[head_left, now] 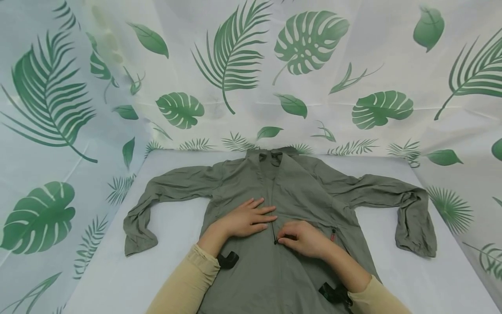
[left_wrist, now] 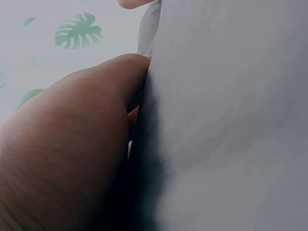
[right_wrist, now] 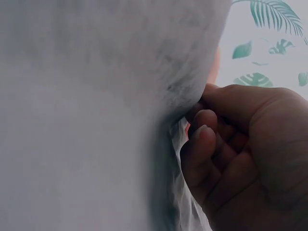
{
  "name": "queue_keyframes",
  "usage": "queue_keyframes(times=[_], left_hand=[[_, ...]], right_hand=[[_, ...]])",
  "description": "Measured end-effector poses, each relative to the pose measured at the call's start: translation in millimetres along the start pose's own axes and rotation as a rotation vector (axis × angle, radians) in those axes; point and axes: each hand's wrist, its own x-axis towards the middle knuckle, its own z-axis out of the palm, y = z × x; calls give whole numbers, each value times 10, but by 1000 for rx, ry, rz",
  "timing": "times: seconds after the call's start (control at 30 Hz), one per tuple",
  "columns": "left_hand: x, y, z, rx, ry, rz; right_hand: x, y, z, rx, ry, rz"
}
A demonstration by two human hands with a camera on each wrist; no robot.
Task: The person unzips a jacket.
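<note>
Head view: the grey-green jacket (head_left: pixel 302 192) lies front up on the white surface (head_left: pixel 176 226), collar (head_left: pixel 292 151) at twelve o'clock, presumably so its zip (head_left: pixel 272 196) sits within reach; the left hand (head_left: pixel 247 219) rests flat and splayed at ten o'clock from the zipper pull (head_left: pixel 276 242), likely steadying the jacket; the right hand (head_left: pixel 303 239) has a narrow grip, pinching that pull; leaf-printed sheeting (head_left: pixel 333 104) stands at nine, twelve and three.

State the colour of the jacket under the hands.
The jacket is plain grey-green; the head view shows it best.
</note>
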Motion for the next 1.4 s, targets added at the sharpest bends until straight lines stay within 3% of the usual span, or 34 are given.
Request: queue_keyframes(times=[0.27,0.63,0.87,1.13,1.4], left_hand=[[9,7,-6,7,-7,-5],[24,10,10,6,-3,-1],[13,16,-4,9,-1,5],[-3,17,-15,-5,11,7],[-7,-5,-23,-16,13,7]], right_hand=[[-65,-69,-3,33,-25,-35],[-161,-145,60,89,-23,-176],[-196,-172,100,115,-103,-231],[-218,-179,130,183,-227,-172],[-206,-221,107,159,-264,-121]])
